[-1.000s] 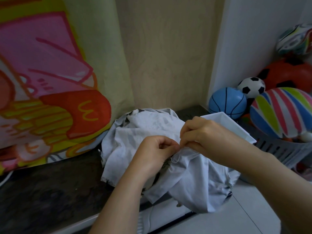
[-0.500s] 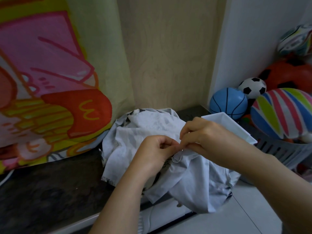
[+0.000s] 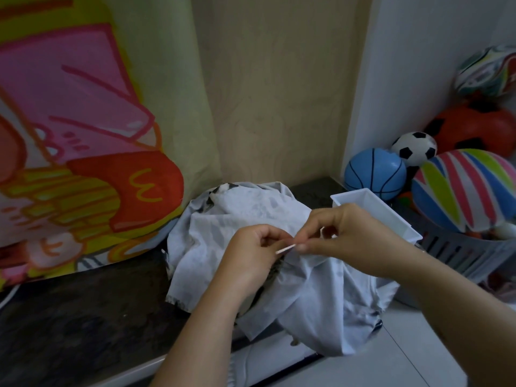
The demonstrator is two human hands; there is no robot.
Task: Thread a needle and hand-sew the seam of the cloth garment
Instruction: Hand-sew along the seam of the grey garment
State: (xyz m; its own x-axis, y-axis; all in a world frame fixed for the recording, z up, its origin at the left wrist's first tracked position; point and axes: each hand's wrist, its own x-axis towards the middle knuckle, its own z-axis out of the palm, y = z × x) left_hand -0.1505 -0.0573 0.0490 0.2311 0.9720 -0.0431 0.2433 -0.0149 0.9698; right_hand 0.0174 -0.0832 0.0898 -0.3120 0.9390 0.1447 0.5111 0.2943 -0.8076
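Garment point(image 3: 245, 219) pale bluish-white; basketball point(image 3: 374, 174) blue, black-lined; soccer ball point(image 3: 414, 148) black-and-white; big ball point(image 3: 463, 188) striped pink, green, blue.

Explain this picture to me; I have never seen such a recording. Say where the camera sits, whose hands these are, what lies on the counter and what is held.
There is no machine here: a person wears a camera on the head, so the single view looks forward and down at their own two hands. The left hand and right hand meet over a crumpled pale garment lying on a dark counter. The right hand's fingers pinch one end of a thin pale sliver, probably the needle; the left hand's curled fingers are at its other end, but whether they grip it is unclear. A white box stands behind the hands. A grey basket holds a striped ball; a colourful printed cloth hangs on the left.
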